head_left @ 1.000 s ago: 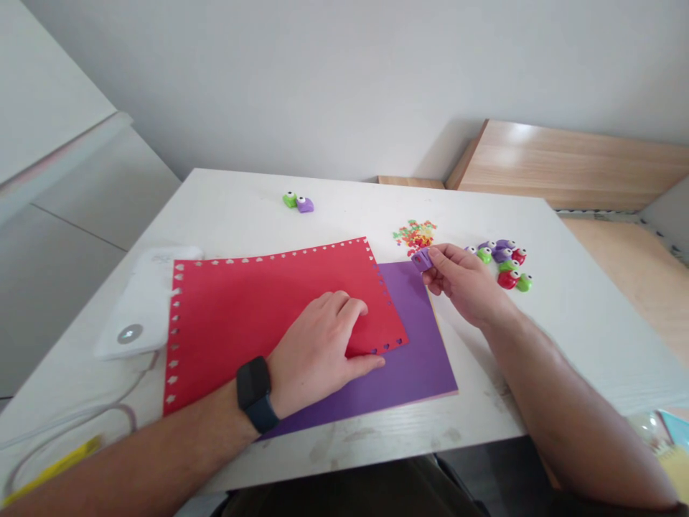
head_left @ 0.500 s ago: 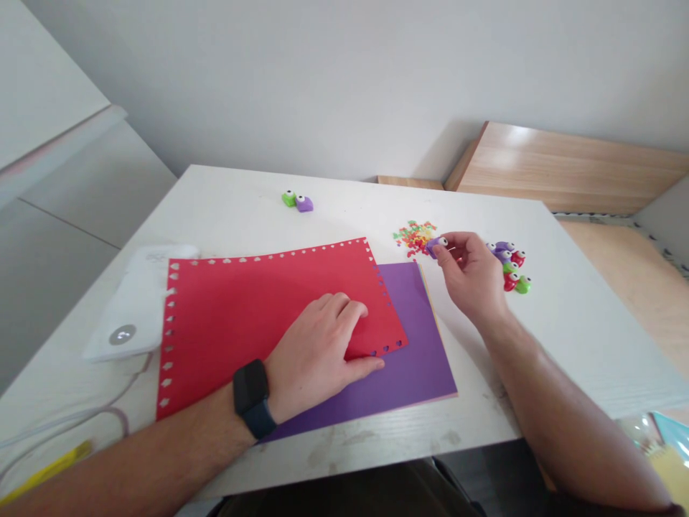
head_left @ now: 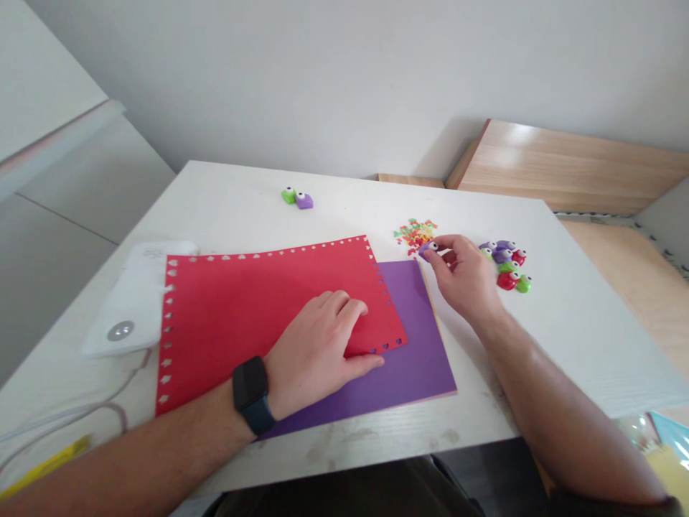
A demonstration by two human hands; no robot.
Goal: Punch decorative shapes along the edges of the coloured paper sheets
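My left hand [head_left: 326,337] rests on a red sheet of paper [head_left: 242,309], its thumb reaching over the purple sheet [head_left: 414,337] underneath. Small shaped holes run along the red sheet's left, top and right edges and part of the bottom right. Between thumb and fingers, my right hand [head_left: 463,276] pinches a small purple craft punch [head_left: 428,249] with a googly eye, just above the purple sheet's far right corner. Right beyond it lies a heap of tiny coloured paper cut-outs [head_left: 414,233]. Several more purple, green and red punches [head_left: 507,280] cluster right of that hand.
At the table's back stand a green punch [head_left: 288,194] and a purple punch [head_left: 304,201]. A white device [head_left: 123,301] with a round button and a cable lies on the left. A yellow object [head_left: 48,467] is at the lower left, partly behind my forearm.
My right hand has moved slightly left and nearer to me with the purple craft punch, uncovering more of the punch cluster. My left hand stays in place on the red sheet.
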